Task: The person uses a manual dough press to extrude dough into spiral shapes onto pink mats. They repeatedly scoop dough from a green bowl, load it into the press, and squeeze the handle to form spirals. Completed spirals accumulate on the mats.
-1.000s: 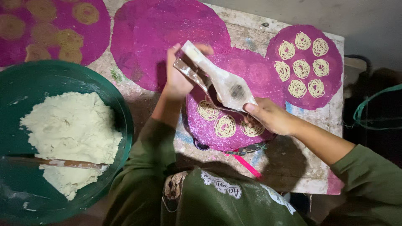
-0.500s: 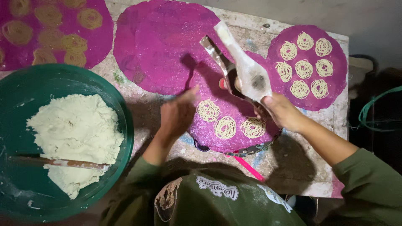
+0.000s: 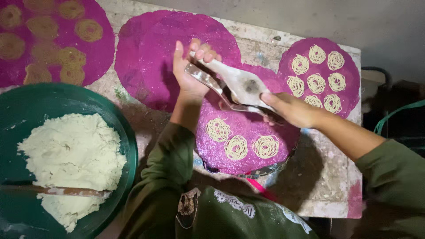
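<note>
Both hands are wrapped around a metal noodle press (image 3: 234,86): left hand (image 3: 190,73) gripping the handles, right hand (image 3: 290,108) closed on its body. It hovers over the pink round mat (image 3: 256,132) with three noodle coils, on a worn, flour-stained white table (image 3: 318,186) by a grey wall (image 3: 332,17).

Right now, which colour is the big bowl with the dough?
Dark green bowl, seen in the head view.

One view only: your head camera, looking steeply down from above your chest at the table (image 3: 327,194), near enough that your sleeves fill the lower edge. It faces forward toward the wall beyond. Green bowl (image 3: 128,146) at left, cropped. No second view shares the scene.
</note>
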